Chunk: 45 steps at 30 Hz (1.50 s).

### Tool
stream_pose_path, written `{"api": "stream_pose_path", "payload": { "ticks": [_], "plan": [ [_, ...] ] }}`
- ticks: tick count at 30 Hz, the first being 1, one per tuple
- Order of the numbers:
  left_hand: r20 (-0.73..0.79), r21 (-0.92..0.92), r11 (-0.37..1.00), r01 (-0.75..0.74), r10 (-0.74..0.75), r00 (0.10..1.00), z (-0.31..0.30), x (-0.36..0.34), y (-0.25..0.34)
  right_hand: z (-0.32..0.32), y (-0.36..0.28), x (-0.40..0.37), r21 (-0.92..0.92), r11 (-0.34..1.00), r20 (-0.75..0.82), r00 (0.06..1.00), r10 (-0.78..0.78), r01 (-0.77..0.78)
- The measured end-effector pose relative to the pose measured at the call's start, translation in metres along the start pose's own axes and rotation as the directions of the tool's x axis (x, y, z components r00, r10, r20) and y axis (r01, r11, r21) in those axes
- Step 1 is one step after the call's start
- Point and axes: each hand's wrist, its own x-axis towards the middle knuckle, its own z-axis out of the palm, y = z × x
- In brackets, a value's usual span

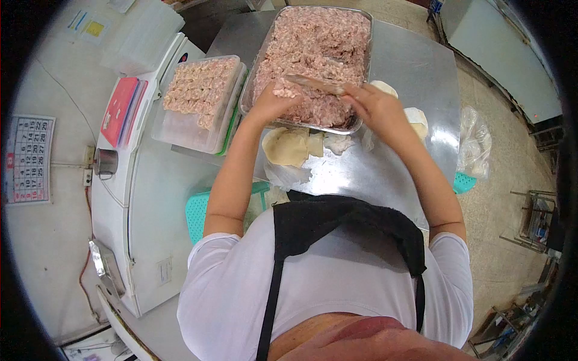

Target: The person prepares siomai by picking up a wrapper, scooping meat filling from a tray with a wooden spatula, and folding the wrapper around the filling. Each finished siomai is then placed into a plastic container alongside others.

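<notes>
A deep metal tray (245,99) heaped with pink ground meat (322,36) stands at the table's far side. Over its near part, my left hand (274,105) curls around a small lump of ground meat (288,89); whether a wrapper lies under it is hidden. My right hand (374,107) grips a flat, narrow spatula (314,82) whose blade points left, just above that lump. Pale round dough wrappers (284,147) lie on plastic in front of the tray. More wrappers (416,122) rest to the right, near my right forearm.
Left of the tray, a clear plastic container (208,139) holds rows of filled dumplings (201,87). Beyond it, a white freezer (111,198) carries pink and purple lids (122,111) and a metal cup (106,162). A plastic bag (474,144) hangs past the steel table's (415,57) right edge.
</notes>
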Motion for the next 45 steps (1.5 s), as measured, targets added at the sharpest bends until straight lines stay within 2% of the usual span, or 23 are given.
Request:
{"api": "stream_pose_path", "payload": {
  "ticks": [1, 3, 5, 7, 9, 10, 11, 12, 13, 15, 18, 19, 20, 21, 23, 24, 29, 31, 33, 35, 37, 43, 45],
  "plan": [
    [-0.006, -0.002, 1.0, -0.002, 0.002, 1.0, -0.002, 0.003, 0.003, 0.001, -0.011, -0.001, 0.001, 1.0, -0.101, 0.995, -0.016, 0.016],
    [0.078, 0.301, 0.953, 0.017, -0.042, 0.996, -0.005, 0.006, 0.009, 0.03, 0.012, 0.001, -0.092, 0.991, -0.05, 0.993, -0.105, 0.1],
    [0.09, 0.232, 0.97, 0.073, -0.096, 0.991, -0.01, -0.001, 0.012, 0.042, 0.048, 0.002, -0.363, 0.926, 0.118, 0.981, 0.157, -0.104],
    [0.116, 0.175, 0.976, 0.128, -0.15, 0.982, -0.018, -0.01, 0.019, 0.027, 0.049, -0.003, -0.271, 0.944, 0.181, 0.953, 0.244, -0.19],
    [-0.023, 0.126, 0.941, -0.313, 0.318, 0.948, -0.023, -0.025, 0.028, 0.008, 0.039, -0.01, -0.19, 0.946, 0.206, 0.932, 0.299, -0.261],
    [-0.017, 0.119, 0.941, -0.317, 0.321, 0.947, -0.025, -0.029, 0.034, -0.008, 0.025, -0.01, -0.002, 0.942, 0.174, 0.927, 0.331, -0.336],
    [-0.04, 0.188, 0.875, -0.445, 0.46, 0.887, -0.027, -0.03, 0.041, -0.018, 0.013, -0.011, -0.012, 0.941, 0.169, 0.927, 0.336, -0.339],
    [-0.056, 0.259, 0.788, -0.558, 0.589, 0.806, -0.03, -0.032, 0.046, -0.026, 0.0, -0.013, 0.232, 0.911, 0.163, 0.937, 0.31, -0.342],
    [-0.058, 0.252, 0.786, -0.565, 0.594, 0.802, -0.032, -0.035, 0.049, -0.028, -0.013, -0.014, 0.463, 0.825, 0.15, 0.946, 0.287, -0.324],
    [0.16, 0.198, 0.878, -0.436, 0.41, 0.898, -0.037, -0.04, 0.052, -0.017, -0.042, -0.011, 0.397, 0.892, 0.121, 0.975, 0.184, -0.217],
    [0.353, 0.151, 0.881, -0.449, 0.376, 0.857, -0.048, -0.032, 0.049, -0.012, -0.048, -0.004, 0.227, 0.97, 0.11, 0.992, 0.059, -0.083],
    [0.354, 0.146, 0.877, -0.457, 0.385, 0.852, -0.049, -0.032, 0.038, -0.015, -0.054, 0.003, 0.13, 0.99, 0.121, 0.992, 0.031, -0.047],
    [0.22, 0.143, 0.903, -0.406, 0.371, 0.902, -0.049, -0.03, 0.017, -0.026, -0.063, 0.003, -0.08, 0.994, 0.065, 0.995, 0.077, -0.072],
    [0.082, 0.134, 0.926, -0.353, 0.345, 0.935, -0.053, -0.029, 0.006, -0.027, -0.079, 0.004, -0.085, 0.994, 0.058, 0.995, 0.076, -0.071],
    [0.193, 0.113, 0.88, -0.461, 0.435, 0.879, -0.072, -0.028, 0.015, -0.019, -0.111, 0.006, -0.075, 0.994, -0.057, 0.996, 0.069, -0.073],
    [0.298, 0.078, 0.828, -0.555, 0.512, 0.806, -0.081, -0.03, 0.019, -0.011, -0.123, 0.01, -0.202, 0.978, 0.017, 0.998, 0.057, -0.052],
    [0.141, 0.091, 0.883, -0.46, 0.446, 0.884, -0.124, -0.07, 0.027, -0.008, -0.148, 0.04, -0.209, 0.977, 0.024, 0.999, 0.046, -0.04],
    [0.102, 0.064, 0.887, -0.458, 0.45, 0.887, -0.144, -0.079, 0.022, 0.009, -0.163, 0.045, 0.021, 0.998, -0.133, 0.989, -0.06, 0.063],
    [0.259, -0.072, 0.964, -0.255, 0.265, 0.929, -0.169, -0.081, 0.012, 0.034, -0.183, 0.054, -0.001, 0.999, -0.014, 0.999, -0.032, 0.032],
    [0.197, 0.06, 0.942, -0.331, 0.313, 0.929, -0.189, -0.081, -0.005, 0.06, -0.193, 0.06, 0.014, 0.991, 0.163, 0.979, 0.126, -0.13],
    [0.132, 0.197, 0.904, -0.38, 0.359, 0.924, -0.213, -0.087, -0.018, 0.072, -0.192, 0.061, 0.046, 0.995, 0.107, 0.991, 0.086, -0.092],
    [-0.025, 0.313, 0.944, -0.101, 0.115, 0.993, -0.302, -0.096, -0.104, 0.096, -0.17, 0.02, 0.335, 0.844, 0.044, 0.902, 0.43, -0.419],
    [-0.044, 0.431, 0.877, -0.211, 0.255, 0.966, -0.299, -0.097, -0.139, 0.099, -0.162, -0.004, 0.431, 0.749, 0.05, 0.842, 0.536, -0.503]
  ]
}}
